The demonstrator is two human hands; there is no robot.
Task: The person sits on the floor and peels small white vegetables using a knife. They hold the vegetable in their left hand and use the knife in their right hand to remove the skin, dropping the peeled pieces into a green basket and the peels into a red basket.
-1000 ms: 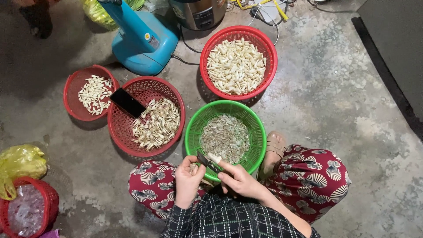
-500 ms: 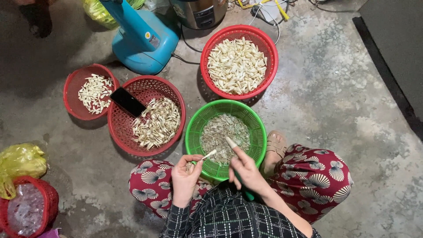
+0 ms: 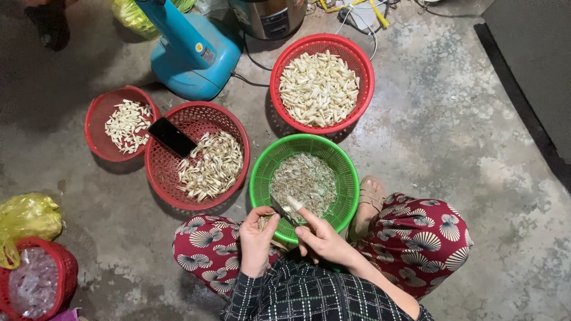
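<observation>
Head view: right hand [image 3: 321,238] holds knife [image 3: 282,210] over green basket [image 3: 262,178].

Head camera looks steeply down, fairly near, perhaps tilted forward

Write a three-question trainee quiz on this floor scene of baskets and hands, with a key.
1. True or false: the green basket holds whole pale cloves.
2. What does the right hand hold? A) a spoon B) a small knife C) a phone
3. What dark flat thing lies in the middle red basket?

Key:
1. False: it holds greyish peel scraps; pale cloves fill the top red basket.
2. B, its blade beside the clove in the left hand.
3. A black phone, lying next to its pile of cloves.
</observation>
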